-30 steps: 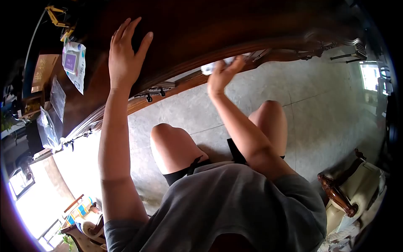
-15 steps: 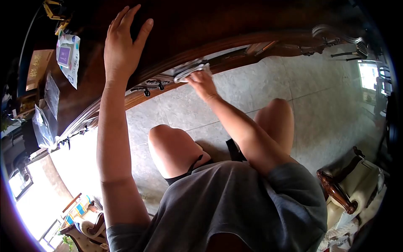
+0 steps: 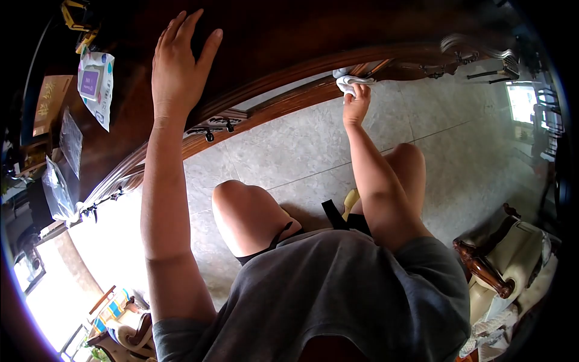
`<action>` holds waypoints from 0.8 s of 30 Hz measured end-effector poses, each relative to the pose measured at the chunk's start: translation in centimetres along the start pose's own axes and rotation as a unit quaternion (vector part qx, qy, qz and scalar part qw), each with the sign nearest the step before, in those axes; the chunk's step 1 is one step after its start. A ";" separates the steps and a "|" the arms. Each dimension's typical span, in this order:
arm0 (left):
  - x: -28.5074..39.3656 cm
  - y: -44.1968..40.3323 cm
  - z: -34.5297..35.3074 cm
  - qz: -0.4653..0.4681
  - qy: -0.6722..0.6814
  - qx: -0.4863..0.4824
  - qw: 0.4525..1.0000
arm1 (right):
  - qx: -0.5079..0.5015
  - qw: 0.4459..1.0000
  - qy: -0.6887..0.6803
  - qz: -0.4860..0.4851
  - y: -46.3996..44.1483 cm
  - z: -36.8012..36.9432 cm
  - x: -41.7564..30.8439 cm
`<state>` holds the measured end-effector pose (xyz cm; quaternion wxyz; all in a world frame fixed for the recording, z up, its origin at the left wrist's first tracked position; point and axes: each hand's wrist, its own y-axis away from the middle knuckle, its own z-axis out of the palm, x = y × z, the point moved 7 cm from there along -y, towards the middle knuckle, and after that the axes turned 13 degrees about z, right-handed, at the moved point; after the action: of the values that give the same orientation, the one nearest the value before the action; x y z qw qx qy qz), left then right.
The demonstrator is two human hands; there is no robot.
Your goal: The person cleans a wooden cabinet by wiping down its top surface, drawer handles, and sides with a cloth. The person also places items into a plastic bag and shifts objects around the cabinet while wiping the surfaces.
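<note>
My left hand (image 3: 178, 75) lies flat on the top of a dark wooden cabinet (image 3: 265, 36), thumb apart from the fingers. It holds nothing. Lower down, my right hand (image 3: 356, 105) grips a white cloth (image 3: 353, 83) against the cabinet's front, near a glossy panel (image 3: 289, 89) with a wooden frame. Part of the cloth hangs over my fingers. Left of that panel, dark drawer pulls (image 3: 210, 136) stick out from a carved drawer front.
A pack of wipes (image 3: 90, 82) and clear plastic bags (image 3: 71, 142) lie on the cabinet top at left, with a yellow toy (image 3: 75, 18) behind. Grey tiles (image 3: 283, 145) cover the floor. A cream armchair (image 3: 506, 259) with wooden arms stands at lower right.
My right hand has moved right along the cabinet front with the cloth, from the panel's left part to its right end. My left hand has stayed nearly still.
</note>
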<state>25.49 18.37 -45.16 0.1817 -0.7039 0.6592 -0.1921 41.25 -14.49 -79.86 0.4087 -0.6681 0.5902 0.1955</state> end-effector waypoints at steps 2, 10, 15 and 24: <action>0.0 0.0 0.1 -0.002 -0.002 0.006 1.000 | 0.021 0.997 0.012 0.069 0.6 0.3 0.4; 1.9 -0.8 -1.6 -0.074 0.013 -0.062 0.995 | 0.035 0.938 -0.006 0.344 2.7 7.1 2.9; 2.1 -1.1 -1.8 -0.069 0.002 -0.058 0.996 | -0.104 0.947 -0.047 0.300 15.6 13.4 -9.3; -0.6 -0.1 -0.1 0.016 0.015 -0.002 1.000 | -0.329 0.586 -0.419 0.610 26.3 21.5 -10.7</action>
<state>25.53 18.97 -45.02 0.1739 -0.6905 0.6736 -0.1982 18.66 9.73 -92.89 0.1475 -0.0839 0.5179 0.8384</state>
